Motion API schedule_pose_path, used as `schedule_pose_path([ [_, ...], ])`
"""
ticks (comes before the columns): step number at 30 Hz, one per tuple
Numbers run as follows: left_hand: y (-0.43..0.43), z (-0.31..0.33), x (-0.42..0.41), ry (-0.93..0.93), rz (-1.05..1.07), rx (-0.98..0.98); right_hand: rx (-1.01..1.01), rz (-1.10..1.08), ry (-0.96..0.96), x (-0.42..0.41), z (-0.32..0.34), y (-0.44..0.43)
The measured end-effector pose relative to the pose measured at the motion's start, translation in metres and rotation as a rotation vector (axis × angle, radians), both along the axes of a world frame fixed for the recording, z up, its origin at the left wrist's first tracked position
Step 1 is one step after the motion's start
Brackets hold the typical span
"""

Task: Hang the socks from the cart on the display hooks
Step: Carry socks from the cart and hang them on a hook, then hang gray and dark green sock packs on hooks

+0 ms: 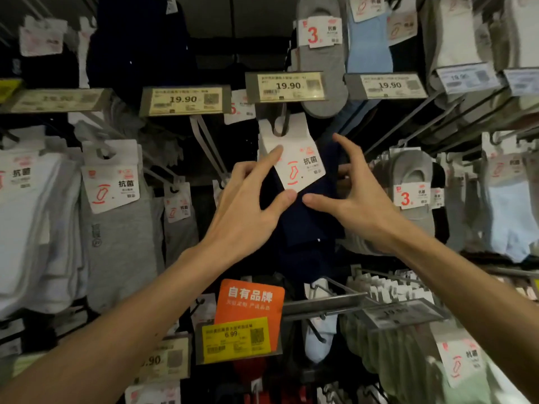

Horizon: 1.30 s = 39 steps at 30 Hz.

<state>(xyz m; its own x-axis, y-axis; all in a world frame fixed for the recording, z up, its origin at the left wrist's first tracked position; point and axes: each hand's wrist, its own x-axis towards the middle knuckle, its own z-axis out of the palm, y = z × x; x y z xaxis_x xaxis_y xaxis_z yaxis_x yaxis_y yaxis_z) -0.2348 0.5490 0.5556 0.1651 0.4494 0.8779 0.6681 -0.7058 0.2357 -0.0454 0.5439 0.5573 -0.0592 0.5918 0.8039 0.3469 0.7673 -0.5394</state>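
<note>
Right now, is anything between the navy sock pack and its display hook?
Nothing visible. The card slot of the navy sock pack appears to sit over the display hook below a 19.90 price tag; left hand and right hand hold it from either side.

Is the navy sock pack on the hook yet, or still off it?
On it: the hook passes through the card cutout of the navy sock pack, which hangs tilted.

— Where does the camera sit?
— On the head: one wide-angle view, facing the sock rack (320,300) straight on.
— How near?
— Arm's reach. The forearms run up from the bottom corners, with left hand (248,211) and right hand (358,199) mid-frame.
</note>
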Motion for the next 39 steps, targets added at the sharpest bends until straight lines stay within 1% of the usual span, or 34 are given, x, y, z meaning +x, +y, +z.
schedule_pose_path([
  [5,0.02,0.005,0.0,0.003,0.052,-0.013,0.093,-0.084,0.02,-0.011,-0.011,0.02],
  [11,0.04,-0.001,-0.007,0.034,0.042,-0.094,0.081,-0.185,-0.084,-0.017,-0.013,0.043],
  [15,0.033,0.001,-0.006,0.074,0.061,-0.131,0.067,-0.167,-0.072,-0.013,-0.014,0.041],
  [19,0.01,-0.001,-0.011,0.123,0.131,-0.161,-0.013,-0.147,-0.044,-0.009,-0.027,0.014],
  [22,-0.02,-0.007,-0.014,0.174,0.179,-0.111,-0.012,-0.219,0.003,-0.004,-0.053,-0.02],
  [24,-0.046,-0.014,-0.01,0.198,0.136,-0.093,-0.002,-0.286,0.015,0.002,-0.079,-0.049],
  [27,-0.088,-0.031,0.002,0.292,-0.016,-0.083,-0.023,-0.35,0.029,0.015,-0.135,-0.103],
  [29,-0.111,-0.055,0.016,0.395,-0.123,-0.108,-0.091,-0.422,-0.007,0.024,-0.181,-0.142],
  [31,-0.128,-0.092,0.032,0.511,-0.247,-0.159,-0.186,-0.511,-0.011,0.031,-0.232,-0.183],
  [33,-0.14,-0.144,0.052,0.663,-0.335,-0.236,-0.305,-0.631,-0.001,0.033,-0.287,-0.222],
  [35,-0.154,-0.212,0.071,0.849,-0.407,-0.337,-0.469,-0.752,0.0,0.032,-0.357,-0.266],
  [37,-0.168,-0.29,0.091,1.05,-0.521,-0.458,-0.774,-0.818,0.036,0.033,-0.429,-0.317],
  [39,-0.189,-0.364,0.112,1.186,-0.631,-0.626,-1.062,-0.854,0.051,0.04,-0.494,-0.372],
])
